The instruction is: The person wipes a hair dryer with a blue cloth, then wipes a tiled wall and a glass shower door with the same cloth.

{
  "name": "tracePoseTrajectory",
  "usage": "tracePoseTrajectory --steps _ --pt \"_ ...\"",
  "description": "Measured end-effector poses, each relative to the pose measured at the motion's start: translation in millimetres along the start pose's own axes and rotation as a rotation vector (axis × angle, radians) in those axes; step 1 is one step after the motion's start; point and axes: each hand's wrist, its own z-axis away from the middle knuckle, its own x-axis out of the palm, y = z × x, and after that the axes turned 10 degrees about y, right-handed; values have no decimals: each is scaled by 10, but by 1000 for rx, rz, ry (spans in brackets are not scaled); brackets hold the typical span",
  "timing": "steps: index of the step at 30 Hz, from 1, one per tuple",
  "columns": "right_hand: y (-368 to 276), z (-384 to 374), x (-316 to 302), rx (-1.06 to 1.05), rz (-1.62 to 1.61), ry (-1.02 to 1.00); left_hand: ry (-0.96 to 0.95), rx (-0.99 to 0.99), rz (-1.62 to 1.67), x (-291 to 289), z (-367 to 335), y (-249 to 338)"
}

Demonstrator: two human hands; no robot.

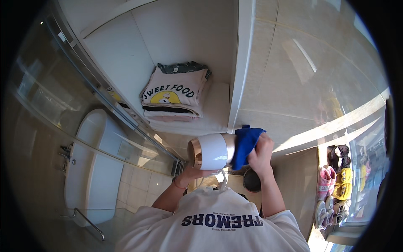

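Note:
In front of my chest is a white barrel-shaped appliance (213,152) that looks like a hair dryer. It has a shiny copper-coloured left end, and its right end is pale beige. My left hand (197,173) holds it from below, with most of the fingers hidden behind the barrel. A white cord (223,178) hangs beneath it. A blue cloth (247,145) is bunched in my right hand (261,154), whose fingers are closed on it. The cloth lies against the beige end of the appliance.
Folded clothes (174,90) are stacked inside a white cabinet (237,63) ahead. Beyond a glass partition (42,113) at left is a white bathtub (90,168). Several pairs of shoes and slippers (336,185) stand at right. A dark round container (252,180) is below my right forearm.

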Motion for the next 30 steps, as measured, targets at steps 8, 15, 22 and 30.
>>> tracePoseTrajectory --steps 8,15,22,30 --pt "40 341 343 1248 -1549 136 158 169 -124 -146 -234 370" --pt "182 296 305 1227 -1393 -49 405 -393 566 -673 -386 981" --pt "176 412 259 1285 -1218 -91 280 -468 333 -1453 -1189 1123" --pt "342 583 -23 1305 -1162 -41 211 183 -948 -1677 -1870 1884"
